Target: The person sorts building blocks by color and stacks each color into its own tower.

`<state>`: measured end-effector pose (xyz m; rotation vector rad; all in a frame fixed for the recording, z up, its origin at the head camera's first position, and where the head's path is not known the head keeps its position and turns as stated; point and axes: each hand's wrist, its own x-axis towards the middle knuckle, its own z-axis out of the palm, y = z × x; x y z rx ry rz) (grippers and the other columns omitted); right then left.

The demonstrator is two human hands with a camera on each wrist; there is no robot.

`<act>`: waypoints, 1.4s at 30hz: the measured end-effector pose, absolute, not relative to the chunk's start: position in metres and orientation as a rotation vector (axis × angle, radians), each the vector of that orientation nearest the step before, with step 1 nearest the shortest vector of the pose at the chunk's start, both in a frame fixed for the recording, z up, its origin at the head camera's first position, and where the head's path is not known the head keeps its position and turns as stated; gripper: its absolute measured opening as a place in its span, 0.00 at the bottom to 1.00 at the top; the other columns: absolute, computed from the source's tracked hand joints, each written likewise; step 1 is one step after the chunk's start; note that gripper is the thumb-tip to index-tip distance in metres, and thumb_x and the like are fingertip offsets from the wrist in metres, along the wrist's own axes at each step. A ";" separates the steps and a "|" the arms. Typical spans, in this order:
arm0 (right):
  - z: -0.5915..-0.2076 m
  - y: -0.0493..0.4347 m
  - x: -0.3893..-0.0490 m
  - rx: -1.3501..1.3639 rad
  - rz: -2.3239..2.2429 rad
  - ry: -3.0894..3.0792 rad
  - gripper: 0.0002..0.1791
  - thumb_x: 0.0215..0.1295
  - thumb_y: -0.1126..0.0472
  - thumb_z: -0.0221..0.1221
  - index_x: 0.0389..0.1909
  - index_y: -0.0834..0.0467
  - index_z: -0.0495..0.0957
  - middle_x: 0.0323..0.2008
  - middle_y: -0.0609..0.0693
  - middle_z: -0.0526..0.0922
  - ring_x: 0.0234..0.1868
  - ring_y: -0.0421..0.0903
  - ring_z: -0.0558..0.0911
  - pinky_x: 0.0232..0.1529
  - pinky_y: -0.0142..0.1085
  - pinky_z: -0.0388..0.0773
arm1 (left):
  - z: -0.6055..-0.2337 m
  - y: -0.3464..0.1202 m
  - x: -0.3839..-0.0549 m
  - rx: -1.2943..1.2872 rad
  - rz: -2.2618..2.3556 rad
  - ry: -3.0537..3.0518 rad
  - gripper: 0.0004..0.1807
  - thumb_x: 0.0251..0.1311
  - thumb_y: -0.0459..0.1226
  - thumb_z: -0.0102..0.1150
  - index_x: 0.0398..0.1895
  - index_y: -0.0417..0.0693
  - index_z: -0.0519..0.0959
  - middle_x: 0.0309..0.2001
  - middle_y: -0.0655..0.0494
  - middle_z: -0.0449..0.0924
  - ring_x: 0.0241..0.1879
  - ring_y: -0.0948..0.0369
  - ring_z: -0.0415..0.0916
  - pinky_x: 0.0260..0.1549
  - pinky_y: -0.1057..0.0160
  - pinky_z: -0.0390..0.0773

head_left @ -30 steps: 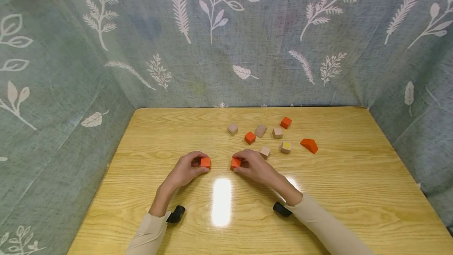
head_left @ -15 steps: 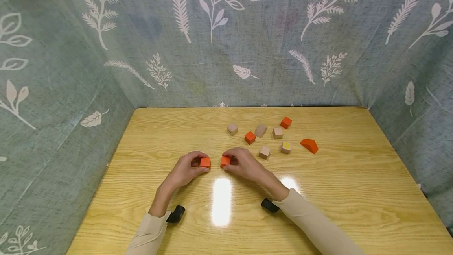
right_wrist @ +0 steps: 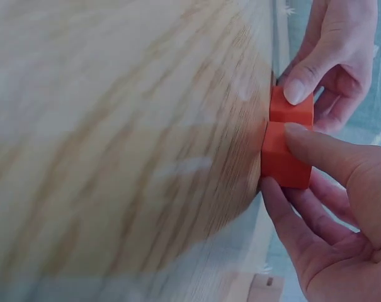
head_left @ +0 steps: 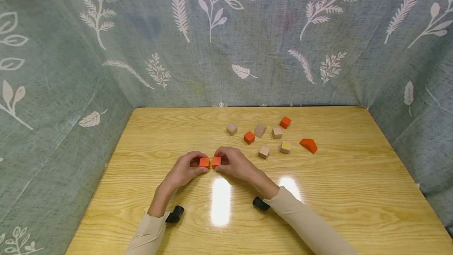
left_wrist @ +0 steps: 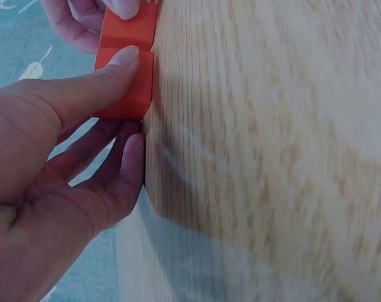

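Note:
Two red cubes sit side by side on the wooden table (head_left: 148, 137), a narrow gap between them in the head view. My left hand (head_left: 185, 168) pinches the left red cube (head_left: 204, 162) between thumb and fingers. The right red cube (head_left: 216, 162) is pinched the same way by my right hand (head_left: 235, 163). In the left wrist view, my left thumb lies across the near face of its cube (left_wrist: 124, 94). From the right wrist, the right-hand cube (right_wrist: 284, 160) overlaps the other one (right_wrist: 291, 112).
Behind and right of my hands lie another red cube (head_left: 249, 137), a far red cube (head_left: 285, 122), several plain wooden blocks including one cube (head_left: 263, 152), a cube with a yellow mark (head_left: 285, 146) and a red wedge-like block (head_left: 309, 145). A patterned curtain (head_left: 198, 70) hangs around the table.
My right hand has slid its red cube leftward along the table, up close to the left cube. My left hand and its cube have stayed in place.

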<state>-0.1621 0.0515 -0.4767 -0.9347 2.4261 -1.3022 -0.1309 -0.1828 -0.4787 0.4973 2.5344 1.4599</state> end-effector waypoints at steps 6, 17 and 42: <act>-0.475 0.043 -0.161 -0.939 -1.313 2.420 0.15 0.63 0.68 0.71 0.48 0.64 0.80 0.44 0.55 0.84 0.43 0.46 0.85 0.44 0.34 0.82 | -0.478 -0.184 -0.131 0.539 1.477 2.527 0.17 0.61 0.26 0.70 0.53 0.38 0.81 0.51 0.43 0.81 0.49 0.50 0.83 0.47 0.60 0.84; -0.475 0.039 -0.162 -0.946 -1.266 2.438 0.16 0.64 0.67 0.70 0.50 0.65 0.80 0.45 0.55 0.84 0.45 0.44 0.84 0.45 0.31 0.81 | -0.476 -0.185 -0.131 0.542 1.491 2.511 0.18 0.61 0.25 0.69 0.54 0.35 0.80 0.52 0.40 0.81 0.51 0.46 0.82 0.49 0.52 0.84; -0.460 0.081 -0.172 -0.965 -1.118 2.799 0.27 0.65 0.67 0.70 0.63 0.67 0.75 0.57 0.62 0.78 0.59 0.60 0.77 0.56 0.51 0.78 | -0.480 -0.186 -0.132 0.505 1.474 2.494 0.18 0.62 0.27 0.69 0.54 0.38 0.80 0.53 0.42 0.80 0.51 0.48 0.83 0.49 0.55 0.83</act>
